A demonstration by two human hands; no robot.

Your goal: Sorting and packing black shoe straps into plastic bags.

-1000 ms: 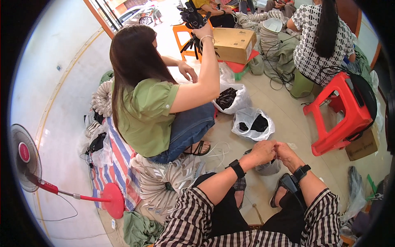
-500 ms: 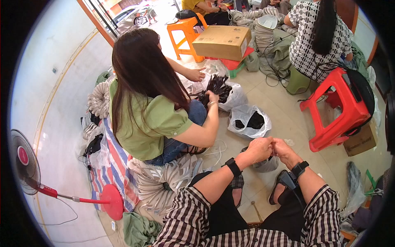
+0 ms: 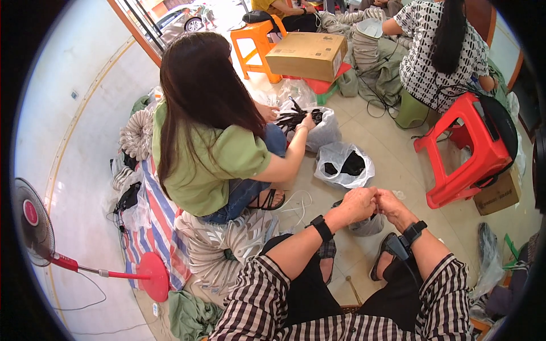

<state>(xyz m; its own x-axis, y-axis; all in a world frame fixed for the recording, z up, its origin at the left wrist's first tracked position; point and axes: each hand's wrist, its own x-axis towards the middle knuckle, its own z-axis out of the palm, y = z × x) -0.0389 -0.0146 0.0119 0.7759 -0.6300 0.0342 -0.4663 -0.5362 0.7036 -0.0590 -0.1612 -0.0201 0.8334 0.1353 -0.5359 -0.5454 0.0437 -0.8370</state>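
Note:
My left hand (image 3: 358, 206) and my right hand (image 3: 392, 207) meet in front of me, fingertips pinched together. Whatever they hold is too small or too hidden to make out. Partly covered by my hands, a plastic bag (image 3: 368, 227) with dark contents stands on the floor between my feet. Just beyond them sits a white plastic bag (image 3: 341, 181) with black pieces inside. Farther off, a person in a green top (image 3: 207, 165) holds a bunch of black strips (image 3: 293, 118) over another white bag (image 3: 325, 133).
Beside the person lies a coil of pale strips (image 3: 222, 250) near a striped sheet (image 3: 151, 227). A red-based fan (image 3: 153, 277) stands left. To the right are a red stool (image 3: 469, 148) and a carton (image 3: 497, 193). Another carton (image 3: 307, 54) lies ahead by an orange stool (image 3: 253, 48).
The person in green has leaned and shifted the black strips over the bag. My two hands stay nearly where they were, still pinched together.

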